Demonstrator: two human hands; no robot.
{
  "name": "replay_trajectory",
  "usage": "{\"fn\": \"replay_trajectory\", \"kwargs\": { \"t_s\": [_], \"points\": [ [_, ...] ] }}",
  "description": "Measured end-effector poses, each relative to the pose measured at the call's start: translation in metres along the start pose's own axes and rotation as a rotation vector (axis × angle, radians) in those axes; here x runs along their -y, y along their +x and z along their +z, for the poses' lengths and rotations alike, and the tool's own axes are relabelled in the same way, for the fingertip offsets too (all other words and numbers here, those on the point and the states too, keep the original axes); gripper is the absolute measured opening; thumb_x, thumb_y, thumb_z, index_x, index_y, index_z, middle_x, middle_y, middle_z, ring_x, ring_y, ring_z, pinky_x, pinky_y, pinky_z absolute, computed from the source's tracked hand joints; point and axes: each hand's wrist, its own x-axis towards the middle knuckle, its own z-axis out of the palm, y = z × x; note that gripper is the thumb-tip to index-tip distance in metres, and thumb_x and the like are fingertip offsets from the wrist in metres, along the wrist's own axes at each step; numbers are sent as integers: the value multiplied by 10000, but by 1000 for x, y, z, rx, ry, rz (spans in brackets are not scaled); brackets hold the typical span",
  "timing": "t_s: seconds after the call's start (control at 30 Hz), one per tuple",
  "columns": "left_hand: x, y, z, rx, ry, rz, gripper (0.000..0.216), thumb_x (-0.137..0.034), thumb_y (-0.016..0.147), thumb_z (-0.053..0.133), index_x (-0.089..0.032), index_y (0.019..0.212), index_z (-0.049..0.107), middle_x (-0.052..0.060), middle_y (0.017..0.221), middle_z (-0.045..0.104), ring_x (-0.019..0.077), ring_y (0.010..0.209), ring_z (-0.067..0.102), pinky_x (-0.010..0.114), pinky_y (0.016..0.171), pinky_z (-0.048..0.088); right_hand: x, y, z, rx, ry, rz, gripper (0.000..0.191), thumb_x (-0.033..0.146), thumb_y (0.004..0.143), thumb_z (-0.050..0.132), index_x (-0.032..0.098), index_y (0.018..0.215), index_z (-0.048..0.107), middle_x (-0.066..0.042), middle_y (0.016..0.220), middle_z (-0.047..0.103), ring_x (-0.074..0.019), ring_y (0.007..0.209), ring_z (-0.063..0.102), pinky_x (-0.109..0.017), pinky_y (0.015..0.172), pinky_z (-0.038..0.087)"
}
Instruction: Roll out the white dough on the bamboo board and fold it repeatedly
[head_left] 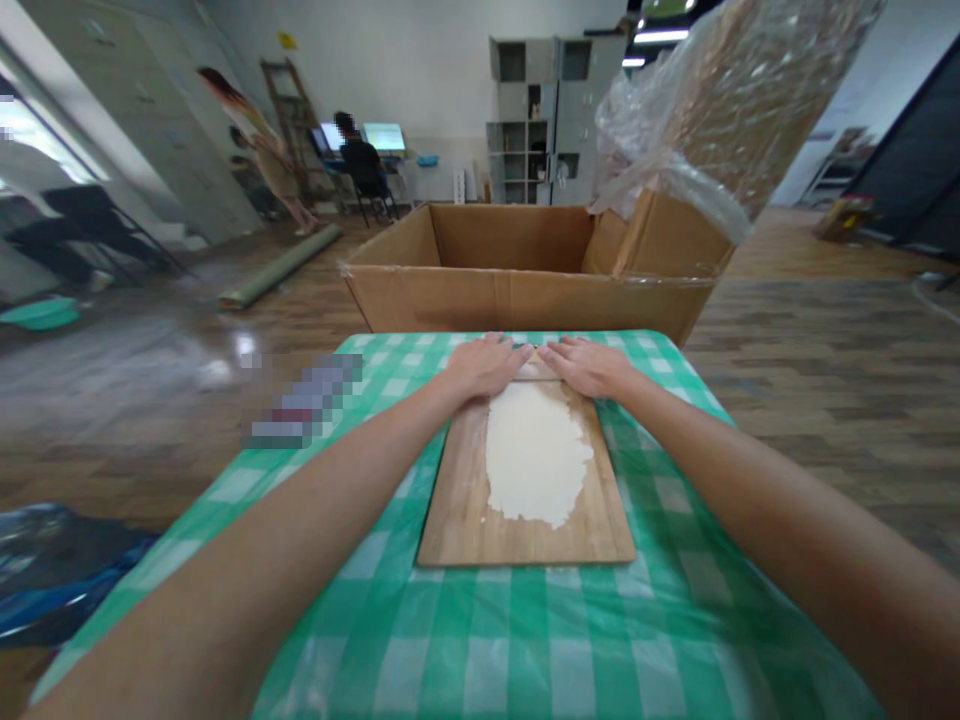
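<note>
A flat sheet of pale dough (534, 455) lies on a wooden board (459, 510) on a table with a green checked cloth (525, 640). Both my arms reach forward to the board's far end. My left hand (484, 365) and my right hand (589, 367) lie palm down, fingers stretched out, side by side on a rolling pin (536, 368) at the dough's far edge. The pin is mostly hidden under the hands; only a short stretch shows between them.
A large open cardboard box (525, 290) stands just beyond the table's far edge, with crumpled clear plastic (720, 110) over its right flap. A person sits at monitors far back left. A rolled mat (281, 265) lies on the wooden floor.
</note>
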Motion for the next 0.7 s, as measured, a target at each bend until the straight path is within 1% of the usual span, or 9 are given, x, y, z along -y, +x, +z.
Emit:
{"fn": "replay_trajectory", "kwargs": {
  "t_s": [0.07, 0.17, 0.27, 0.4, 0.47, 0.57, 0.63, 0.7],
  "points": [
    [-2, -1, 1, -16, -6, -36, 621, -547, 1103, 131, -281, 1414, 597, 131, 1364, 646, 329, 1284, 600, 482, 999, 502, 1, -2, 1, -20, -48, -30, 874, 723, 1041, 28, 228, 1467, 608, -133, 1548, 581, -337, 1486, 467, -516, 1212, 339],
    [-7, -9, 2, -48, -35, -108, 687, -584, 1092, 109, -222, 1361, 627, 153, 1393, 630, 335, 1266, 614, 479, 998, 500, 6, -11, 2, -51, -106, -98, 818, 638, 1078, 48, 174, 1484, 586, -154, 1560, 565, -329, 1486, 463, -492, 1225, 324],
    [-12, -20, 3, -96, -74, -122, 702, -570, 1094, 97, -191, 1386, 610, 165, 1424, 622, 334, 1263, 622, 478, 1018, 487, 13, -24, 2, -74, -117, -82, 821, 608, 1087, 55, 105, 1518, 540, -186, 1595, 518, -339, 1493, 455, -486, 1246, 296],
    [-20, -36, 6, -140, -101, -117, 699, -550, 1098, 118, -148, 1500, 524, 176, 1537, 561, 331, 1387, 552, 471, 1121, 426, 24, -45, 1, -103, -85, -35, 887, 667, 1065, 70, 50, 1555, 479, -220, 1618, 477, -353, 1522, 417, -479, 1246, 304],
    [-24, -47, 7, -165, -94, -94, 697, -541, 1099, 147, -121, 1537, 491, 178, 1593, 511, 328, 1462, 486, 457, 1182, 372, 29, -57, 2, -121, -66, -44, 926, 708, 1048, 84, 36, 1575, 445, -230, 1634, 448, -352, 1536, 396, -475, 1244, 311],
    [-32, -64, 7, -211, -71, -62, 729, -555, 1093, 168, -83, 1568, 457, 188, 1642, 451, 328, 1511, 429, 437, 1242, 292, 36, -77, 6, -153, -66, -63, 979, 749, 1027, 108, 11, 1614, 371, -233, 1682, 359, -356, 1580, 310, -485, 1268, 275],
    [-36, -75, 6, -208, -70, -40, 772, -570, 1089, 152, -47, 1585, 427, 200, 1665, 413, 329, 1542, 384, 437, 1270, 237, 40, -90, 10, -160, -75, -66, 984, 758, 1020, 127, 20, 1641, 323, -212, 1713, 295, -358, 1606, 236, -501, 1284, 245],
    [-39, -85, 6, -173, -89, -25, 801, -577, 1086, 136, -20, 1605, 386, 204, 1679, 387, 321, 1574, 333, 436, 1289, 193, 45, -103, 13, -160, -79, -61, 979, 764, 1016, 142, 44, 1664, 282, -187, 1730, 257, -352, 1620, 180, -514, 1292, 226]
  ]
}}
